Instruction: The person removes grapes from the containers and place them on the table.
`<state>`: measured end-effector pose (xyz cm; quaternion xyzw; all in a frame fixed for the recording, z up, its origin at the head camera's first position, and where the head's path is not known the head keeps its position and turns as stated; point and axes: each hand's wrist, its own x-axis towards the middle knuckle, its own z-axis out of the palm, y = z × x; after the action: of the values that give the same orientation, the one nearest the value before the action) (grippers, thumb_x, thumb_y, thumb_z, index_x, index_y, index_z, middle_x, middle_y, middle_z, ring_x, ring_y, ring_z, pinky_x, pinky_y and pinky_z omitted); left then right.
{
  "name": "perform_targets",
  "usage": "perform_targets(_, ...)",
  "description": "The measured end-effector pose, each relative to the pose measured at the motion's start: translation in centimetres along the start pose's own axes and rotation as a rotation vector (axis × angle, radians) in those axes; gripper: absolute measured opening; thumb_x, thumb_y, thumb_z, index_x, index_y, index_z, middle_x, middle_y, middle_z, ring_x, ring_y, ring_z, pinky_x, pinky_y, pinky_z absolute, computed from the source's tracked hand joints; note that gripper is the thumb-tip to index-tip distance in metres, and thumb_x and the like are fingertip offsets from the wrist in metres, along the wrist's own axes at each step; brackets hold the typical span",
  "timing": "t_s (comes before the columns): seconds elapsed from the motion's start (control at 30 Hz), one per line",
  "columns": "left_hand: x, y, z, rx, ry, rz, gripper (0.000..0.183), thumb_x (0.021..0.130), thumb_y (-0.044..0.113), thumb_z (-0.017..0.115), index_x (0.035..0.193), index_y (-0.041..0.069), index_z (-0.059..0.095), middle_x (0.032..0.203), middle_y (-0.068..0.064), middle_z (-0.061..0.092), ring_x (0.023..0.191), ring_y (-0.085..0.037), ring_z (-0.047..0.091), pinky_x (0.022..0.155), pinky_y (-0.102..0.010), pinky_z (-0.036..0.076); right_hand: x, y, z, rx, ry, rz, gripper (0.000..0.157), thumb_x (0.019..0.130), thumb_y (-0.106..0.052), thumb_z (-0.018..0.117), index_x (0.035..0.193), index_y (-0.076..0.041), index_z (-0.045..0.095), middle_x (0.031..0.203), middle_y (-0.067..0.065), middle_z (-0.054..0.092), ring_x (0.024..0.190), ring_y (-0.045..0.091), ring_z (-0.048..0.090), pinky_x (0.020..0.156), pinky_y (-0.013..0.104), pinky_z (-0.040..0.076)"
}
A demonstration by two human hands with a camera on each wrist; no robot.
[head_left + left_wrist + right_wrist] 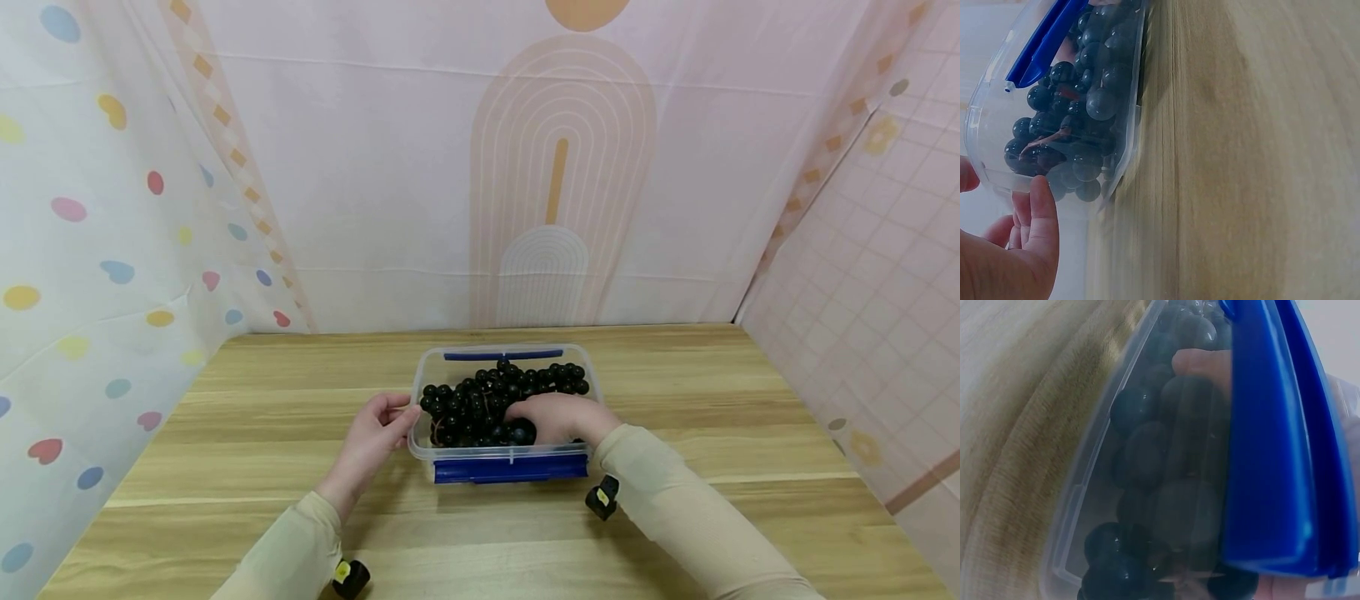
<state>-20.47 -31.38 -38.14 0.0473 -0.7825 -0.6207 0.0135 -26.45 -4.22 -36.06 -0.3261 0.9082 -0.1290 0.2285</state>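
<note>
A clear plastic container (573, 358) with blue clips stands on the wooden table, filled with dark grapes (480, 400) on brown stems. At its left side, my left hand (386, 429) holds the rim, thumb on top and fingers against the outer wall. My right hand (558, 417) reaches down inside at the right, deep among the fruit. A large dark round fruit (521, 431) sits right at its fingers. Through the front wall, a fingertip (1191, 361) of that hand shows among the grapes; the other fingers are hidden, so I cannot tell whether they grip any.
The front blue clip (510, 469) hangs down unfastened, and another blue clip (502, 356) lines the back side. Wooden tabletop (300, 392) surrounds the container. Patterned cloths (375, 208) hang behind and at both sides. A small black device (602, 497) sits at each wrist.
</note>
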Motion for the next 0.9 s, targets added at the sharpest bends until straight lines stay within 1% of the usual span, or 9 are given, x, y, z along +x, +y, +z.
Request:
perform_targets(0.1,-0.02,-0.04,-0.01,-0.004,-0.001,-0.001,0.032,0.097,0.006,0.062,0.123,-0.011,0.054,0.108,-0.028,0.063,0.090,-0.026,0.064,0.067,-0.023,0.054,0.02,0.12,0.11,0.003,0.001,0.005,0.063,0.083,-0.044,0.077,0.138,-0.022,0.057,0.137,-0.002,0.058,0.125,0.023,0.053,0.101,0.042,0.045)
perform_targets(0.23,-0.19,-0.03,-0.03,-0.011,-0.003,-0.005,0.033,0.097,0.006,0.062,0.123,-0.012,0.053,0.106,-0.026,0.063,0.089,-0.024,0.064,0.067,-0.023,0.054,-0.01,0.17,0.23,0.000,0.002,0.005,0.063,0.083,-0.045,0.077,0.138,-0.023,0.056,0.137,-0.002,0.058,0.126,0.024,0.053,0.101,0.042,0.045)
perform_targets(0.53,-0.31,0.05,0.03,-0.019,-0.004,-0.006,0.033,0.097,0.005,0.061,0.123,-0.013,0.054,0.105,-0.026,0.064,0.088,-0.024,0.064,0.066,-0.023,0.054,-0.14,0.27,0.18,0.012,0.005,-0.028,0.062,0.084,-0.044,0.076,0.138,-0.019,0.057,0.137,-0.001,0.058,0.125,0.024,0.053,0.102,0.042,0.044)
perform_targets(0.67,-0.19,0.04,0.01,-0.017,-0.003,-0.006,0.033,0.097,0.006,0.061,0.123,-0.012,0.054,0.106,-0.026,0.063,0.089,-0.025,0.064,0.067,-0.023,0.054,-0.14,0.32,0.15,0.023,0.009,-0.043,0.060,0.085,-0.039,0.077,0.137,-0.018,0.057,0.136,0.000,0.058,0.124,0.024,0.054,0.101,0.042,0.045)
perform_targets(0.9,-0.23,0.03,-0.11,-0.008,-0.007,-0.004,0.034,0.097,0.007,0.062,0.124,-0.012,0.054,0.107,-0.026,0.063,0.090,-0.026,0.064,0.067,-0.024,0.054,0.02,0.45,0.30,0.037,0.000,-0.075,0.055,0.086,-0.022,0.076,0.137,-0.014,0.057,0.136,0.002,0.058,0.124,0.024,0.054,0.101,0.040,0.045)
